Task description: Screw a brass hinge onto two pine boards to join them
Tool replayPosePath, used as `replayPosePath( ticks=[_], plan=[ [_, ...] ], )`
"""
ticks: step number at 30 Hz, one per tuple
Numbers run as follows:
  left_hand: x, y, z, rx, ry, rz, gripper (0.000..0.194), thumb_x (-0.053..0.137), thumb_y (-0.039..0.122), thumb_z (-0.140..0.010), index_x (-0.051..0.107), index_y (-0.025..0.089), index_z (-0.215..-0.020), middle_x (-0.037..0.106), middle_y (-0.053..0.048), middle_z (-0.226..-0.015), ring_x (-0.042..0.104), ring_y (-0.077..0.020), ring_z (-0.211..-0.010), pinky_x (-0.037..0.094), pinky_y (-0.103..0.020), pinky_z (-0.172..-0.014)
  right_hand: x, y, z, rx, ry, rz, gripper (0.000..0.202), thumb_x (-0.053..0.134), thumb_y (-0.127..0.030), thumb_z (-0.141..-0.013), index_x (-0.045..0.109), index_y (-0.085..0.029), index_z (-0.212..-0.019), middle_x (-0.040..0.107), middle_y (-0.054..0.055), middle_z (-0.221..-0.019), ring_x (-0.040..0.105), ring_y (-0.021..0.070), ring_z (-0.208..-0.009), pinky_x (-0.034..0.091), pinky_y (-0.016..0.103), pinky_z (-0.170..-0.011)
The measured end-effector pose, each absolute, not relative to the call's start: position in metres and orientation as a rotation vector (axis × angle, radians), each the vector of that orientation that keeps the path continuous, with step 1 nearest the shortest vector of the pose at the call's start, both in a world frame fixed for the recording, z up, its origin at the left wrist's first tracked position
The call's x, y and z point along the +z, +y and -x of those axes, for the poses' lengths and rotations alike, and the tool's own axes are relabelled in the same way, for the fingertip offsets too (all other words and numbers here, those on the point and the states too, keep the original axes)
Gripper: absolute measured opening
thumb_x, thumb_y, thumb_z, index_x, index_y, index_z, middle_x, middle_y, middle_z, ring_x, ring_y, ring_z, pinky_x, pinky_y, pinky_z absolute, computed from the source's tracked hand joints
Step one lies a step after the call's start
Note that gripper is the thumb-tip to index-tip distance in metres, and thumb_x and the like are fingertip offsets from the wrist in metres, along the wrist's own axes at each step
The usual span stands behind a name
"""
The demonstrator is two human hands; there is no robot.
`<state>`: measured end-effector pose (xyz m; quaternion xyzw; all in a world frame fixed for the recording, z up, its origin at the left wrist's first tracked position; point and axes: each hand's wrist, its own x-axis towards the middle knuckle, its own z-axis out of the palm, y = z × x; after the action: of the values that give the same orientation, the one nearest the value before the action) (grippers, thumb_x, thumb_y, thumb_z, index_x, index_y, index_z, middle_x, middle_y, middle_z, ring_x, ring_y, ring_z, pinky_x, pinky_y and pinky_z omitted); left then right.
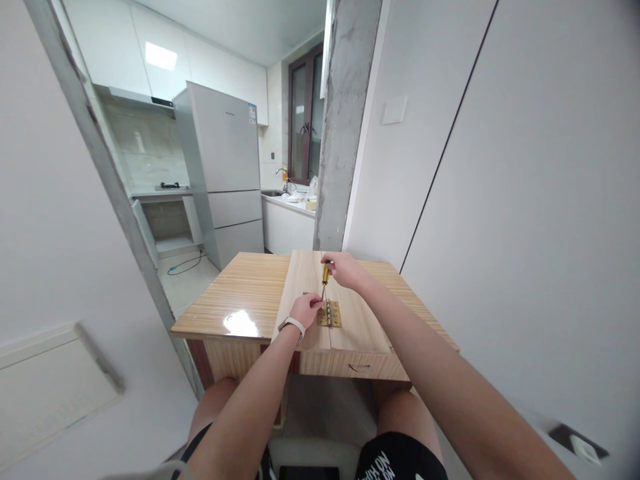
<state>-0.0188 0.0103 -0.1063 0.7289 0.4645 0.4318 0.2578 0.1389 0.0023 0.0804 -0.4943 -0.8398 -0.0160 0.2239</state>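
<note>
A brass hinge lies across the seam between two pale wooden boards on the desk. My right hand is closed round the yellow handle of a screwdriver, which stands nearly upright with its shaft pointing down at the hinge's left part. My left hand, with a white-banded watch on the wrist, has its fingers pinched near the screwdriver's tip at the hinge's left edge. Whatever sits between those fingertips is too small to make out.
The striped wooden desk has a drawer with a dark handle at its front. Beyond it stand a grey fridge and a kitchen counter with a sink. White walls rise on both sides, and a cable lies on the floor.
</note>
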Motion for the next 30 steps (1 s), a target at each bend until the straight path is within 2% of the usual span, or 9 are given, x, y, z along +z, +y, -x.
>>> replayPosePath(
  ticks=[3,7,10,13,16,18,20,25,30],
  plan=[
    [-0.1076,0.0115,0.0187,1.173,1.263,-1.969,0.011,0.066,0.023,-0.090,0.076,0.018,-0.091,0.076,-0.005,-0.089,0.066,-0.0172,-0.080,0.049,-0.029,-0.076,0.0838,0.0013,-0.1369,-0.097,-2.328,1.440,0.014,0.061,-0.023,-0.098,0.075,-0.021,-0.098,0.078,0.006,-0.098,0.068,0.0175,-0.088,0.043,0.025,-0.078],
    [-0.1091,0.0129,0.0181,1.162,1.235,-1.970,0.011,0.066,0.023,-0.088,0.076,0.018,-0.092,0.076,-0.005,-0.088,0.066,-0.0169,-0.080,0.050,-0.029,-0.077,0.0835,-0.0015,-0.1321,-0.209,-2.260,1.579,0.029,0.061,-0.044,-0.099,0.075,-0.019,-0.092,0.077,0.010,-0.095,0.068,0.0210,-0.089,0.043,0.028,-0.078],
    [-0.1093,0.0129,0.0179,1.168,1.225,-1.981,0.011,0.066,0.023,-0.088,0.075,0.018,-0.090,0.075,-0.004,-0.086,0.066,-0.0167,-0.078,0.049,-0.028,-0.076,0.0819,-0.0046,-0.1299,-0.255,-2.212,1.651,0.034,0.060,-0.049,-0.099,0.074,-0.019,-0.096,0.077,0.012,-0.097,0.069,0.0224,-0.091,0.043,0.028,-0.079],
    [-0.1091,0.0125,0.0181,1.183,1.235,-1.981,0.010,0.065,0.023,-0.089,0.074,0.018,-0.089,0.075,-0.004,-0.085,0.065,-0.0164,-0.077,0.048,-0.028,-0.075,0.0810,-0.0064,-0.1296,-0.262,-2.222,1.626,0.030,0.062,-0.047,-0.098,0.074,-0.019,-0.099,0.077,0.012,-0.100,0.069,0.0228,-0.095,0.044,0.028,-0.082],
    [-0.1084,0.0120,0.0186,1.182,1.257,-1.977,0.011,0.064,0.023,-0.090,0.074,0.018,-0.088,0.074,-0.004,-0.085,0.065,-0.0163,-0.078,0.048,-0.027,-0.074,0.0806,-0.0051,-0.1312,-0.203,-2.273,1.465,0.017,0.064,-0.031,-0.098,0.072,-0.020,-0.108,0.076,0.009,-0.108,0.068,0.0198,-0.100,0.044,0.026,-0.086],
    [-0.1075,0.0115,0.0189,1.171,1.275,-1.985,0.011,0.064,0.024,-0.091,0.073,0.018,-0.087,0.074,-0.004,-0.084,0.065,-0.0164,-0.078,0.048,-0.027,-0.074,0.0808,-0.0031,-0.1331,-0.138,-2.312,1.366,0.016,0.062,-0.020,-0.097,0.072,-0.020,-0.110,0.076,0.007,-0.111,0.068,0.0173,-0.100,0.044,0.024,-0.087],
    [-0.1063,0.0109,0.0191,1.161,1.288,-1.994,0.012,0.065,0.024,-0.091,0.074,0.018,-0.087,0.075,-0.004,-0.085,0.065,-0.0166,-0.078,0.048,-0.027,-0.074,0.0817,-0.0012,-0.1348,-0.096,-2.337,1.334,0.017,0.060,-0.016,-0.097,0.073,-0.020,-0.106,0.077,0.006,-0.108,0.068,0.0165,-0.097,0.044,0.024,-0.084],
    [-0.1027,0.0083,0.0187,1.154,1.275,-1.985,0.011,0.065,0.023,-0.091,0.075,0.018,-0.089,0.076,-0.005,-0.089,0.066,-0.0172,-0.080,0.049,-0.028,-0.076,0.0848,-0.0012,-0.1346,-0.152,-2.340,1.455,0.014,0.062,-0.027,-0.098,0.075,-0.021,-0.096,0.077,0.007,-0.099,0.069,0.0193,-0.092,0.043,0.026,-0.080],
    [-0.1001,0.0060,0.0182,1.147,1.258,-1.975,0.011,0.065,0.022,-0.090,0.076,0.018,-0.090,0.076,-0.005,-0.087,0.066,-0.0173,-0.079,0.049,-0.028,-0.075,0.0861,-0.0076,-0.1316,-0.257,-2.257,1.638,0.033,0.059,-0.048,-0.100,0.074,-0.019,-0.094,0.076,0.012,-0.097,0.069,0.0225,-0.091,0.043,0.028,-0.078]
  ],
)
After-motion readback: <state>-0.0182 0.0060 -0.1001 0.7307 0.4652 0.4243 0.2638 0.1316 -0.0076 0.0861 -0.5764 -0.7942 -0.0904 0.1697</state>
